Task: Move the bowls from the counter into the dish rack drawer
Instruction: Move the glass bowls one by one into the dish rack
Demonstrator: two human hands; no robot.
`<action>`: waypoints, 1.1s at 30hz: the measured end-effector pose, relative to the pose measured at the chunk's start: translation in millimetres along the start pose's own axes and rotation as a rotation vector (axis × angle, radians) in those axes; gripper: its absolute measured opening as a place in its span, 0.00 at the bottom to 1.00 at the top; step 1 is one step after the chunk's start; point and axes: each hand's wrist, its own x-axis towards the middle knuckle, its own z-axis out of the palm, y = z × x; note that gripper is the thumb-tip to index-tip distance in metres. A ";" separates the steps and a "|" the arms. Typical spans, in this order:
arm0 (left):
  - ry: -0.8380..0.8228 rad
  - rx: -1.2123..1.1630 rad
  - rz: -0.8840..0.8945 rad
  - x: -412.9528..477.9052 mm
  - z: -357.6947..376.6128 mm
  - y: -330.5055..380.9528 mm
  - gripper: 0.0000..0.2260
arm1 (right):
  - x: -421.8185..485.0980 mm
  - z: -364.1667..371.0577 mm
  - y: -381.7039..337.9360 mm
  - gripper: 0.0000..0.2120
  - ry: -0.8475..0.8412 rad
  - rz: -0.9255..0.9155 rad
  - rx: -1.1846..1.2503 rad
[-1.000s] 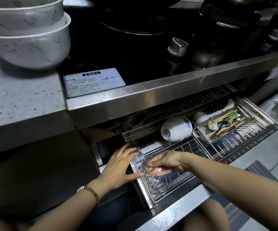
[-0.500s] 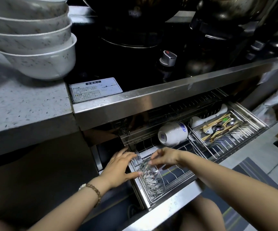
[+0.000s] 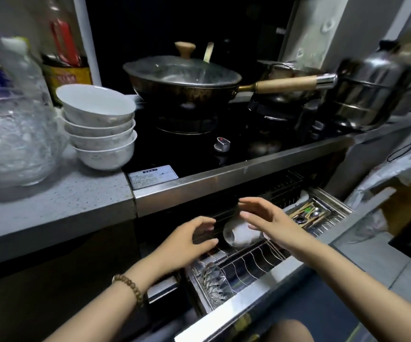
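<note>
White bowls [image 3: 100,130] sit stacked on the bench [image 3: 76,201], up and left of the open rack drawer [image 3: 249,299]. A glass bowl [image 3: 215,280] stands in the drawer's front left corner. The left hand [image 3: 187,240] and right hand [image 3: 271,220] hover above the drawer, fingers released, empty.

Four white speckled bowls [image 3: 98,127] sat stacked on the grey counter [image 3: 76,198]; a clear glass bowl [image 3: 214,280] stood edgewise in the open steel dish rack drawer [image 3: 261,292].
</note>
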 end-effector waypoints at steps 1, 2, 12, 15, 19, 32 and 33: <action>0.027 0.011 0.037 -4.2 -10.1 14.4 0.19 | -5.4 -1.2 -14.4 0.16 0.013 -0.051 0.001; 0.055 0.029 0.073 -9.3 -21.0 28.2 0.19 | -10.5 -1.4 -30.0 0.17 0.016 -0.099 0.006; 0.401 0.231 0.300 -75.0 -150.1 124.6 0.17 | 0.2 45.1 -160.2 0.25 -0.066 -0.464 -0.072; 0.539 0.339 0.313 -95.0 -188.8 131.6 0.18 | 14.9 69.1 -190.1 0.22 -0.090 -0.532 -0.101; 0.653 0.489 0.239 -115.4 -235.0 124.6 0.20 | 36.4 103.2 -220.0 0.19 -0.149 -0.586 -0.139; 0.747 0.391 -0.093 -136.6 -313.9 52.9 0.27 | 99.0 196.5 -264.2 0.18 -0.207 -0.745 -0.460; 0.730 0.360 -0.114 -135.2 -314.9 49.1 0.28 | 102.6 200.7 -266.5 0.17 -0.220 -0.746 -0.483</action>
